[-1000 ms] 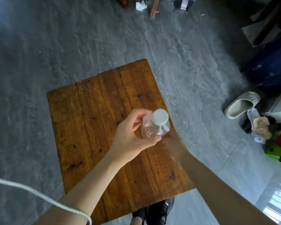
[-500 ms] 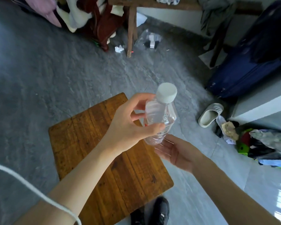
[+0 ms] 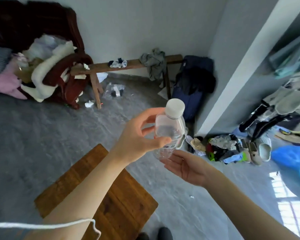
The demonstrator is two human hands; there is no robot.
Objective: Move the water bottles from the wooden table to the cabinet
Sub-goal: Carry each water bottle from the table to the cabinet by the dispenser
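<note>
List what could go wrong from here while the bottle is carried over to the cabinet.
1. The left hand grips the clear water bottle only with fingertips and thumb round its upper body; smooth plastic might slip. The open right hand beneath it may catch it.
2. Clothes and slippers lie strewn on the floor by the cabinet; a step there could trip the person.

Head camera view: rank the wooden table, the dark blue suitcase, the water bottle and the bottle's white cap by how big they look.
1. wooden table, partly hidden by the arm
2. dark blue suitcase, though it stands farther off
3. water bottle, near the camera
4. white cap
</note>
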